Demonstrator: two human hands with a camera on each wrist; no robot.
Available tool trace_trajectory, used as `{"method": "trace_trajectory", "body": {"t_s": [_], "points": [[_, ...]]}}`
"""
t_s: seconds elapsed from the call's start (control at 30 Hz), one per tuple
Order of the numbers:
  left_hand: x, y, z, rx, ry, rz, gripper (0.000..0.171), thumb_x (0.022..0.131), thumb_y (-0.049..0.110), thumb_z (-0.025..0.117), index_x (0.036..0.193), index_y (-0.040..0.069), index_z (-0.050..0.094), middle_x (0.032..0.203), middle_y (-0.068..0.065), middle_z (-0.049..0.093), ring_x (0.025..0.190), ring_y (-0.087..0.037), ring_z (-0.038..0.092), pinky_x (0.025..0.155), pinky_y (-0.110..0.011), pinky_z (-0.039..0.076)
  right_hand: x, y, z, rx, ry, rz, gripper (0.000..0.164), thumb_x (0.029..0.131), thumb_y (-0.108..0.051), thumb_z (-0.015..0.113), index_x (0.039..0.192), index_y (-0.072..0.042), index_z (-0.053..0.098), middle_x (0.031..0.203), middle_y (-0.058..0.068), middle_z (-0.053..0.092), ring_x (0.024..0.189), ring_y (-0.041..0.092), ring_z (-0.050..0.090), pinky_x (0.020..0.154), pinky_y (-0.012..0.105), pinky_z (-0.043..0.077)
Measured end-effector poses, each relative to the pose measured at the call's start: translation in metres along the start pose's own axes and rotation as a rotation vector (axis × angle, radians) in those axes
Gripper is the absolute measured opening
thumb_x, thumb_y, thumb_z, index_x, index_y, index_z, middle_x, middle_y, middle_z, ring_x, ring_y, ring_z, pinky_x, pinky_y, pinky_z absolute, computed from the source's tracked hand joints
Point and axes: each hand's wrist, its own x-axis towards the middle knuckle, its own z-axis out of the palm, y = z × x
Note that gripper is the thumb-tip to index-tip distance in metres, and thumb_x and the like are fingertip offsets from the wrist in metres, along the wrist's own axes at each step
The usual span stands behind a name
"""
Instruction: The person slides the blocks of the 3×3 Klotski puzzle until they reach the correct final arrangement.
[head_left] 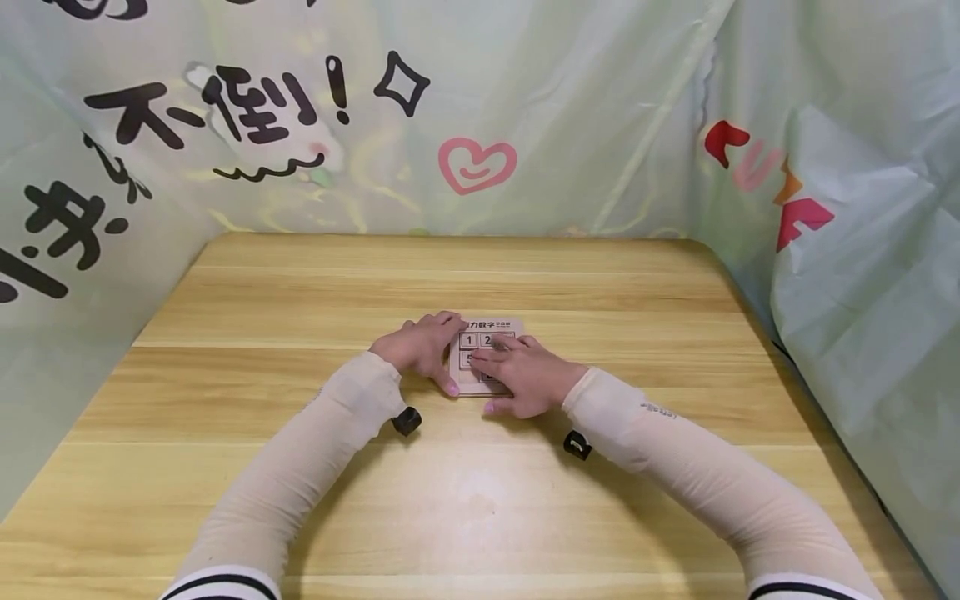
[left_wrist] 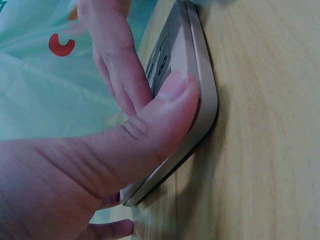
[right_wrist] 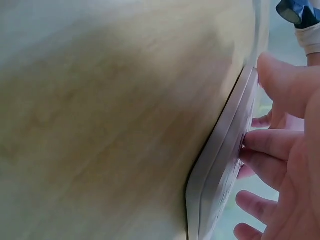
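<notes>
A flat number slide puzzle [head_left: 468,341] lies on the table, its light frame holding square number tiles with 1, 2 and 5 partly readable. My left hand [head_left: 422,346] holds its left side, thumb at the near corner and fingers at the far one. In the left wrist view the left thumb [left_wrist: 165,110] presses on the puzzle's rim. My right hand [head_left: 534,377] lies over the right part, fingertips touching the tiles and hiding several of them. From the right wrist, the fingers [right_wrist: 272,145] look nearly straight against the puzzle's face [right_wrist: 227,165].
The wood-grain table [head_left: 480,500] stretches around the puzzle on every side. Behind it hangs a pale green curtain [head_left: 585,125] with black lettering and a pink heart, and it also runs along both sides. A black camera mount [head_left: 407,421] sits under the left wrist, another [head_left: 577,445] under the right.
</notes>
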Motion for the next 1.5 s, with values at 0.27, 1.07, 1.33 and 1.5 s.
{"method": "trace_trajectory", "body": {"t_s": [0.27,1.07,1.33,1.5], "points": [[0.000,-0.002,0.002,-0.009,0.015,0.018,0.118,0.059,0.049,0.087,0.152,0.010,0.026,0.157,-0.009,0.024,0.141,-0.031,0.026,0.112,-0.056,0.020,-0.008,-0.007,0.003,0.011,-0.021,-0.028,0.073,0.093,-0.057,0.052,0.148,-0.011,0.040,0.153,0.004,0.036,0.142,0.035,0.023,0.108,0.059,0.024],[-0.001,-0.004,0.002,-0.018,0.023,0.029,0.117,0.060,0.048,0.088,0.153,0.011,0.026,0.157,-0.008,0.023,0.140,-0.031,0.026,0.113,-0.055,0.017,-0.009,0.007,0.007,0.011,0.042,0.006,0.075,0.093,-0.058,0.051,0.149,-0.010,0.038,0.153,0.005,0.036,0.141,0.038,0.024,0.105,0.059,0.028],[0.000,-0.001,0.003,0.011,0.013,0.025,0.117,0.060,0.050,0.087,0.152,0.012,0.026,0.157,-0.008,0.023,0.139,-0.031,0.028,0.112,-0.054,0.020,0.000,0.002,0.009,0.015,0.037,-0.015,0.076,0.093,-0.059,0.049,0.150,-0.010,0.036,0.154,0.004,0.035,0.142,0.036,0.023,0.107,0.058,0.025],[0.000,-0.001,0.002,0.010,0.013,0.017,0.117,0.059,0.050,0.086,0.152,0.011,0.027,0.156,-0.009,0.025,0.138,-0.031,0.029,0.112,-0.053,0.022,0.002,0.003,0.008,0.011,0.032,-0.022,0.076,0.093,-0.058,0.049,0.150,-0.010,0.035,0.155,0.004,0.034,0.142,0.037,0.022,0.107,0.057,0.025]]}}
